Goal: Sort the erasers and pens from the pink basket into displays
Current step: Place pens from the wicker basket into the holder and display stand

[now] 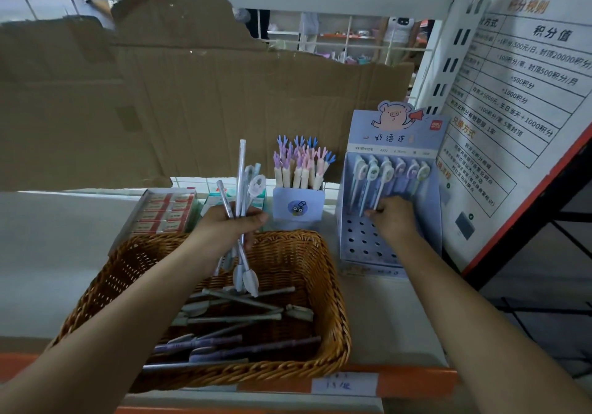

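Note:
A brown wicker basket (326,288) sits on the shelf in front of me, with several grey and purple pens (230,340) lying in it. My left hand (229,224) grips a bunch of pale pens (241,189) upright above the basket's far rim. My right hand (392,218) pinches the lower end of a white pen (381,189) standing in the blue pen display (358,240), which holds a row of round-topped pens at the back and has open holes in front. A box of red-and-white erasers (165,212) lies behind the basket on the left.
A small blue cup display (298,207) of antler-topped pens stands between the two hands. Torn cardboard (192,103) lines the back of the shelf. A white printed sign (512,109) leans at the right. A price label (344,385) is stuck on the orange shelf edge.

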